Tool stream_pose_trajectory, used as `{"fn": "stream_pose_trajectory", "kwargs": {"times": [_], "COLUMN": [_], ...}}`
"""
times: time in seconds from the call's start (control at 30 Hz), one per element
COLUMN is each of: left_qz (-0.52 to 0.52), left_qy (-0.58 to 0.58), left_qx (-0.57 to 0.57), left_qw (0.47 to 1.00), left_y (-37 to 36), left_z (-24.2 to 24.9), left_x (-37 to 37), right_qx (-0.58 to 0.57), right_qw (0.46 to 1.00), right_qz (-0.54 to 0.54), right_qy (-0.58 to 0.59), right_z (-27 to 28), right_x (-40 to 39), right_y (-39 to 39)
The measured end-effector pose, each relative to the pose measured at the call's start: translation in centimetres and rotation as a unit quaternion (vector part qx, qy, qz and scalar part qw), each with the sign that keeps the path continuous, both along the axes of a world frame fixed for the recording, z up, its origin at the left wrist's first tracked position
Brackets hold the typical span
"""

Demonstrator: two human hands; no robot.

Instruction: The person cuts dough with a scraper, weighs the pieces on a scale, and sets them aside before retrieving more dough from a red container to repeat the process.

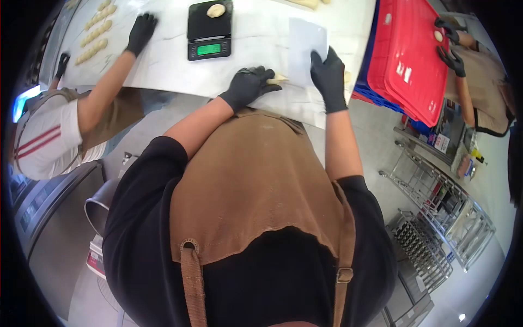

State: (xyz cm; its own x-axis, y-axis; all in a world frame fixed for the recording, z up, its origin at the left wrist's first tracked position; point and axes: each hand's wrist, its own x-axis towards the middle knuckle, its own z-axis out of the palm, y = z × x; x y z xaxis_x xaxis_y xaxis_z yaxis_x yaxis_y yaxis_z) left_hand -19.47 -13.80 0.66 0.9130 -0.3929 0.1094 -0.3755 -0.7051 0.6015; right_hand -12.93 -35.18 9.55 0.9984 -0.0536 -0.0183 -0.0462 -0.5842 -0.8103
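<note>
My left hand (pixel 248 87), in a black glove, is closed around a pale piece of dough (pixel 278 79) near the table's front edge. In my gloved right hand (pixel 329 76) is a flat, whitish dough scraper (pixel 306 46), blurred and held upright beside that dough. Just right of the right hand, a bit of dough (pixel 347 78) shows partly. Ahead of my left hand stands a black digital scale (pixel 209 41) with a lit green display. One dough lump (pixel 216 10) rests on its platform. More dough (pixel 303 3) lies at the top edge, cut off by the frame.
Rows of small dough pieces (pixel 97 34) lie on the marble table (pixel 163 60) at the left, near a co-worker's gloved hand (pixel 143 34). Stacked red trays (pixel 406 65) stand at the right, with another co-worker's hands (pixel 451 59) over them. A metal rack (pixel 441 201) is behind at right.
</note>
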Motion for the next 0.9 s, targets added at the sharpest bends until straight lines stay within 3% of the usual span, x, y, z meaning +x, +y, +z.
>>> {"fn": "stream_pose_trajectory", "kwargs": {"times": [0.03,0.1,0.2,0.3,0.4,0.43,0.53,0.57,0.63,0.7,0.73,0.83,0.9], "left_qz": [0.016,0.012,0.105,0.150,0.190,0.181,0.156,0.164,0.150,0.244,0.197,0.066,0.006], "left_qy": [0.030,0.079,0.136,0.030,0.030,-0.001,-0.091,-0.157,-0.159,-0.016,0.003,-0.092,-0.009], "left_qx": [0.008,0.023,-0.134,-0.225,-0.208,-0.216,0.030,-0.010,0.011,0.106,0.169,0.069,-0.080], "left_qw": [0.999,0.997,0.976,0.962,0.959,0.959,0.983,0.974,0.976,0.964,0.966,0.991,0.997], "left_y": [0.0,0.2,2.1,5.8,10.9,12.4,16.3,16.3,16.8,13.9,14.0,11.1,7.2], "left_z": [0.2,0.1,1.3,1.2,4.3,5.1,2.5,3.0,3.1,6.2,5.0,6.0,5.1], "left_x": [-0.2,-0.1,0.7,3.1,6.7,7.8,11.7,12.8,15.1,15.5,16.7,17.2,15.6], "right_qx": [-0.108,-0.015,0.200,0.217,0.233,0.218,0.202,0.195,0.075,-0.019,-0.043,-0.115,-0.105], "right_qw": [0.992,0.997,0.973,0.966,0.965,0.970,0.974,0.975,0.994,0.998,0.998,0.991,0.991], "right_qz": [0.063,0.059,0.000,0.016,-0.034,-0.040,-0.083,-0.091,-0.080,-0.050,-0.023,0.009,0.022], "right_qy": [0.028,0.051,0.112,0.137,0.118,0.095,0.067,0.060,0.001,-0.022,0.029,0.071,0.086], "right_z": [-1.5,-5.3,-7.4,-7.8,-4.3,-3.5,-1.1,-0.5,0.4,1.8,3.0,1.2,1.5], "right_x": [-0.6,-2.7,-3.8,-3.3,-2.7,-2.6,-2.9,-3.1,-3.7,-4.8,-5.2,-5.6,-6.1], "right_y": [-0.5,0.9,4.3,5.0,2.8,1.4,-2.2,-3.4,-5.8,-6.8,-6.5,-5.9,-4.7]}}
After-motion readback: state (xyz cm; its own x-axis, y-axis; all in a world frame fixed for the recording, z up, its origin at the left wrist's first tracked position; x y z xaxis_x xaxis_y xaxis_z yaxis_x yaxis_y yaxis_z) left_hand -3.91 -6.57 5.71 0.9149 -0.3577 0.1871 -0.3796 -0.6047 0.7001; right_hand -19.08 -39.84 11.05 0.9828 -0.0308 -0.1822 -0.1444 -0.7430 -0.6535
